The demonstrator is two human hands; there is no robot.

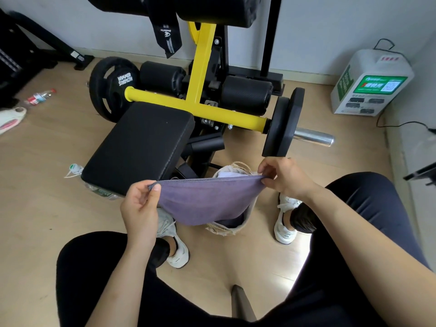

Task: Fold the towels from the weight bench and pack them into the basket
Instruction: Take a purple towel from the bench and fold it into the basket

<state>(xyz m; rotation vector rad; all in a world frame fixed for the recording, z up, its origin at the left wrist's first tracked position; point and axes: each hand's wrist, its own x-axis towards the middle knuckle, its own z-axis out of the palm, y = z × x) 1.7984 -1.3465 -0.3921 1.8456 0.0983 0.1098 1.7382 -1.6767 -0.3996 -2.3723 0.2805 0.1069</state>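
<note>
**Purple towel held over the basket**

The purple towel hangs spread in the air. Its stitched top edge is pulled taut between the left hand and the right hand, each pinching a corner. Its lower part sags in a curve over the basket, a pale woven one on the floor near the black bench. A white towel lies inside the basket.

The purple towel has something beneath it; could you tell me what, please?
A beige basket stands on the floor under the purple towel; a white cloth shows at its far end. The rest inside is covered.
</note>
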